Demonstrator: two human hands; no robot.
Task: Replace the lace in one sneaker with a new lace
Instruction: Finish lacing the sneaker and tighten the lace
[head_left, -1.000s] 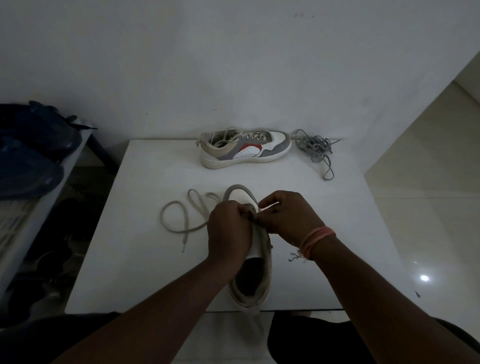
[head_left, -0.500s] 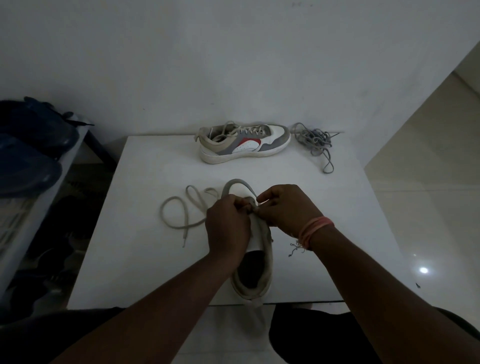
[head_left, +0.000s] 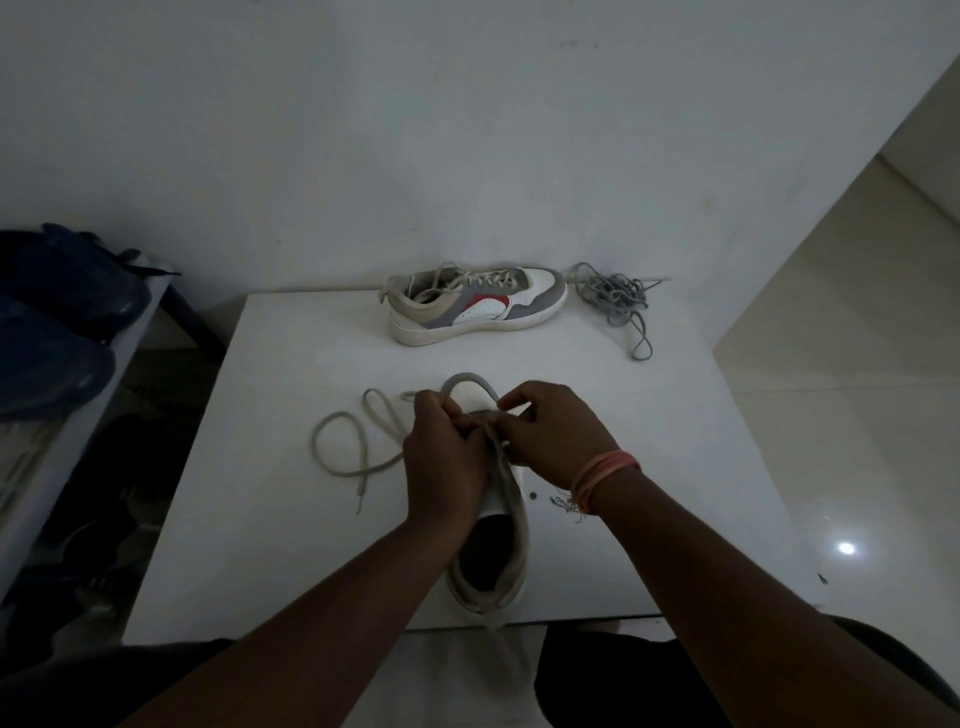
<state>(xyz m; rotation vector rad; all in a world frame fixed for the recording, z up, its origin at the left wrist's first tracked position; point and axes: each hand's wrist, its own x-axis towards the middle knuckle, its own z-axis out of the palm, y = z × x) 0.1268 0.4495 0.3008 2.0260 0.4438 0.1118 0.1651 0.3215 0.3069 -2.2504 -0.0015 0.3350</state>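
**A:** ok so far left, around 9 o'clock, there's a dark blue bag (head_left: 57, 332) on some kind of rack, cut off by the frame edge and too dim to make out properly. Anyone read it better?

**B:** nope, just a dark lump. Moving in, the loose beige lace (head_left: 358, 441) loops on the white table (head_left: 270, 519) at about 10 o'clock from the hands, one tip lying free, the other end vanishing behind the left hand (head_left: 444, 467).

**A:** that hand has its fingers curled tight, pinching lace right at the eyelets I think, but the knuckles hide what it actually has.

**B:** yeah. The near sneaker (head_left: 493, 551) sits dead center, heel at 6 o'clock hanging a bit over the table edge, toe at 12. The middle of it is buried under both hands.

**A:** right hand (head_left: 553, 436) is curled too, pinching at the same spot, wearing a pink wristband (head_left: 602, 467).

**B:** up at 12 o'clock, a second sneaker (head_left: 475, 306) on its sole, laced. At 1 o'clock, a tangled grey lace (head_left: 618, 299), ends impossible to trace.
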